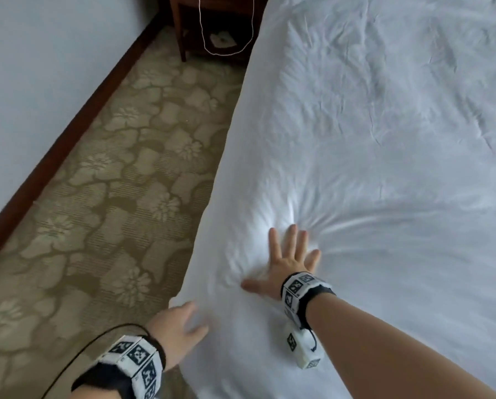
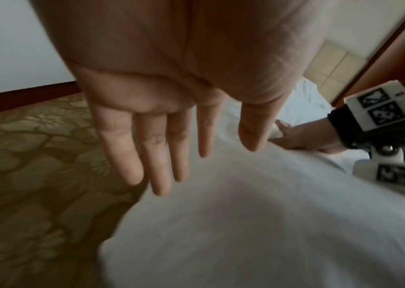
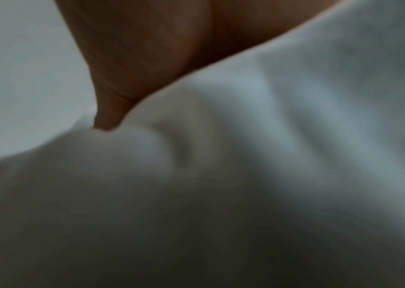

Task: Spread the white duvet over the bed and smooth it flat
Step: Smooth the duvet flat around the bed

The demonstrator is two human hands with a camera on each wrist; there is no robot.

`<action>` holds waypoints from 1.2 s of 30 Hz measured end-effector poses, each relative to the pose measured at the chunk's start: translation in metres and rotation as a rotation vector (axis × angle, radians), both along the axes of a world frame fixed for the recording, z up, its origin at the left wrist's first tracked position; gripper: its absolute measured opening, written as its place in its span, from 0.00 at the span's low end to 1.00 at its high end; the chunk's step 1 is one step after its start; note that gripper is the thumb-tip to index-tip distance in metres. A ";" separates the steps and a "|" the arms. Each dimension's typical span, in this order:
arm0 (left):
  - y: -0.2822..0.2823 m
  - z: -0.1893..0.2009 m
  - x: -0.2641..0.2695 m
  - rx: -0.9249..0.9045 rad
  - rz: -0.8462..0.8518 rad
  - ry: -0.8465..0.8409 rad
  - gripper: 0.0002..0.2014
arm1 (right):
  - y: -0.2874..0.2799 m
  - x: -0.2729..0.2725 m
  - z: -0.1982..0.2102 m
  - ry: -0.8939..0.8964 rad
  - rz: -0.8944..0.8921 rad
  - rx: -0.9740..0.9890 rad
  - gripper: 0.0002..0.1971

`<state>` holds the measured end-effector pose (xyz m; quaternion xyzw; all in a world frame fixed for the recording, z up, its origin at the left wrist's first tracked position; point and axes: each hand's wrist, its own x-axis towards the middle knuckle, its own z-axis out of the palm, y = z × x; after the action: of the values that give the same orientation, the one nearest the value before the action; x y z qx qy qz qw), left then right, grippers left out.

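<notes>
Carpet (image 1: 102,197) borders the bed. The right hand (image 1: 287,263) presses flat, fingers spread, on the duvet (image 1: 384,139). The left hand (image 1: 177,332), fingers straight, holds nothing at the duvet's edge.

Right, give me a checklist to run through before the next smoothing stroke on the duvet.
1. Right hand flat on the duvet, fingers spread: ok.
2. Left hand open at the duvet's near edge: ok; whether it touches: cannot tell.
3. Duvet covers the bed in view: ok.
4. Surface smooth: not ok, creases fan out from the right hand and wrinkles lie further up.
5. Side edge hangs evenly above the carpet: cannot tell.
</notes>
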<state>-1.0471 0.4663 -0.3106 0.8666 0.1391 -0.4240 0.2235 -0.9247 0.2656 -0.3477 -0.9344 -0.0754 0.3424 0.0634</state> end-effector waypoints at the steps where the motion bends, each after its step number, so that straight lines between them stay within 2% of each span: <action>1: 0.021 0.007 -0.009 0.018 -0.062 0.062 0.25 | 0.002 0.000 0.000 0.014 -0.019 0.006 0.69; 3: 0.053 0.015 -0.022 0.065 -0.162 0.152 0.17 | 0.000 0.002 0.002 0.044 -0.014 0.001 0.69; 5: 0.080 0.021 -0.012 0.118 -0.185 0.151 0.13 | 0.003 0.004 0.001 0.068 -0.011 -0.015 0.69; 7: 0.095 0.025 0.019 0.166 -0.185 0.101 0.14 | 0.006 0.005 -0.003 0.070 -0.020 -0.025 0.69; 9: 0.088 0.029 0.067 0.179 -0.227 0.024 0.19 | 0.006 0.005 -0.006 0.052 -0.036 -0.020 0.69; 14: 0.012 0.048 0.196 0.101 -0.443 -0.283 0.31 | 0.007 0.006 -0.014 0.039 -0.089 -0.003 0.69; 15: -0.005 0.051 0.215 0.083 -0.496 -0.328 0.32 | 0.008 0.003 -0.017 -0.013 -0.089 0.007 0.69; 16: -0.023 0.050 0.242 0.071 -0.562 -0.386 0.33 | 0.008 0.006 -0.023 -0.077 -0.104 -0.006 0.70; 18: -0.057 0.043 0.283 0.056 -0.672 -0.480 0.36 | 0.007 0.003 -0.030 -0.041 -0.172 0.041 0.69; 21: -0.105 0.015 0.343 0.049 -0.858 -0.560 0.40 | 0.005 0.001 -0.048 -0.073 -0.197 0.077 0.62; 23: -0.124 -0.002 0.375 0.058 -0.947 -0.537 0.41 | 0.005 -0.001 -0.052 -0.133 -0.200 0.059 0.53; 25: -0.121 -0.017 0.401 0.110 -0.993 -0.469 0.45 | 0.006 -0.004 -0.053 -0.203 -0.197 0.042 0.37; 26: -0.111 -0.026 0.415 0.132 -0.991 -0.432 0.48 | 0.006 -0.002 -0.055 -0.205 -0.188 0.029 0.32; 29: -0.066 -0.045 0.428 0.167 -0.896 -0.339 0.57 | 0.003 -0.004 -0.056 -0.221 -0.160 -0.038 0.33; 32: -0.040 -0.048 0.426 0.166 -0.851 -0.251 0.58 | 0.005 -0.002 -0.049 -0.302 -0.094 -0.142 0.35; 36: -0.042 -0.049 0.432 0.178 -0.867 -0.139 0.57 | -0.002 0.027 -0.029 -0.395 -0.124 -0.129 0.23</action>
<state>-0.6153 0.4240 -0.3592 0.8871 -0.2162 -0.4057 -0.0413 -0.8981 0.2634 -0.3769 -0.9883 -0.0065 0.1520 0.0083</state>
